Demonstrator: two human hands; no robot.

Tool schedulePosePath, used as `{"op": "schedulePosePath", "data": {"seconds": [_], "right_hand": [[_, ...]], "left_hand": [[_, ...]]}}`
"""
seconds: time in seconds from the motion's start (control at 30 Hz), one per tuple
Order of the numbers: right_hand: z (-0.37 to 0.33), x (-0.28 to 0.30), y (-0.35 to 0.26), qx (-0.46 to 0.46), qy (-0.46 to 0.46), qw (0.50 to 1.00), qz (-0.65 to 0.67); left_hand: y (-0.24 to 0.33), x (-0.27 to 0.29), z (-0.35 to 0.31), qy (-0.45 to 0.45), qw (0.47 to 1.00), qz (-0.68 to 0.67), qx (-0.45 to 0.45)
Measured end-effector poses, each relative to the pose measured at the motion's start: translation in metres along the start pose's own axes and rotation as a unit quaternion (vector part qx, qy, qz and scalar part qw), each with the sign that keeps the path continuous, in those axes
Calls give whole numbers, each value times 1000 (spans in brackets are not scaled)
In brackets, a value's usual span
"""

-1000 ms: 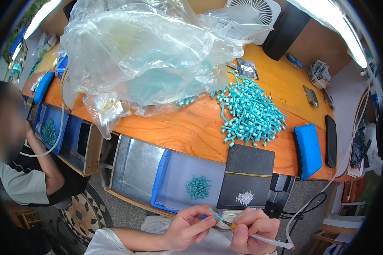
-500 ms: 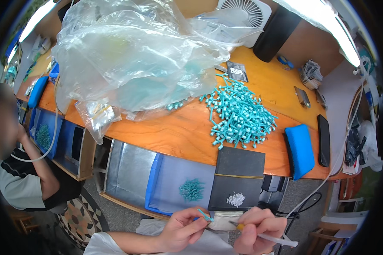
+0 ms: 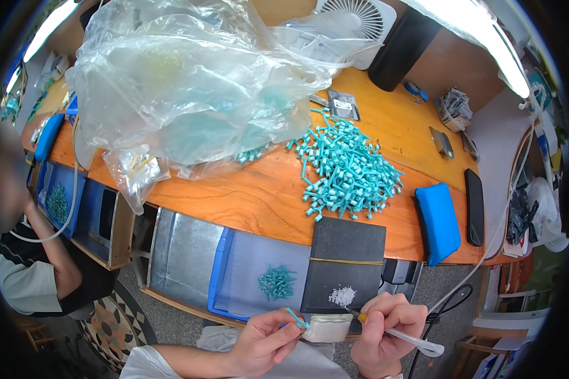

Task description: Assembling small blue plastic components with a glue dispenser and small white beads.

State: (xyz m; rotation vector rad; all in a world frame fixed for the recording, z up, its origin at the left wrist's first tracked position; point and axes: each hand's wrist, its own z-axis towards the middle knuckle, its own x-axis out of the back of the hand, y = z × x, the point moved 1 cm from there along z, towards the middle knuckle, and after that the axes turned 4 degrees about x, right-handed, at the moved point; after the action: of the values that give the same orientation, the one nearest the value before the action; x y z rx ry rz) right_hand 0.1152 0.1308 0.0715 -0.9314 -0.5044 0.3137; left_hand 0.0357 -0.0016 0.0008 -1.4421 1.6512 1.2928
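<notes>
My left hand [image 3: 267, 341] pinches a small teal stick-like piece [image 3: 296, 318] between thumb and fingertips. In my right hand [image 3: 389, 331] is a pen-like tool [image 3: 363, 317] with a thin dark tip, a yellow collar and a whitish, see-through rear end. Its tip touches or hovers just over the edge of a small heap of tiny white grains [image 3: 342, 295]; I cannot tell which. The heap lies on a black pad [image 3: 346, 243] with a tan band around it. Left of the pad, a blue tray [image 3: 240, 278] holds a small cluster of teal pieces [image 3: 276, 282].
A large heap of teal pieces [image 3: 351, 167] lies on the wooden table [image 3: 246, 202], beside a big clear plastic bag [image 3: 196, 95]. To the right are a blue cushion [image 3: 437, 224] and a black case [image 3: 474, 207]. Another person [image 3: 35, 252] sits at left.
My right hand has brought the tool's tip away from the teal piece, up to the white grains. My left hand keeps its pinch. The whole view has shifted slightly.
</notes>
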Motion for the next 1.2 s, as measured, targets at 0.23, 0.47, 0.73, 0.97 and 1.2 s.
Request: {"op": "schedulePosePath", "data": {"seconds": [0.23, 0.47, 0.73, 0.97, 1.2], "right_hand": [[-3, 2, 0, -5, 22, 999, 32], [-2, -3, -12, 58, -141, 972, 179], [-7, -10, -9, 54, -144, 976, 154], [-7, -10, -7, 54, -144, 974, 164], [-3, -9, -10, 38, -152, 977, 142]], "left_hand": [[8, -17, -1, 24, 999, 30, -28], [5, -8, 0, 16, 998, 47, -25], [6, -7, 0, -5, 999, 43, -28], [3, -3, 0, 10, 997, 69, -20], [5, -4, 1, 6, 996, 86, -32]]}}
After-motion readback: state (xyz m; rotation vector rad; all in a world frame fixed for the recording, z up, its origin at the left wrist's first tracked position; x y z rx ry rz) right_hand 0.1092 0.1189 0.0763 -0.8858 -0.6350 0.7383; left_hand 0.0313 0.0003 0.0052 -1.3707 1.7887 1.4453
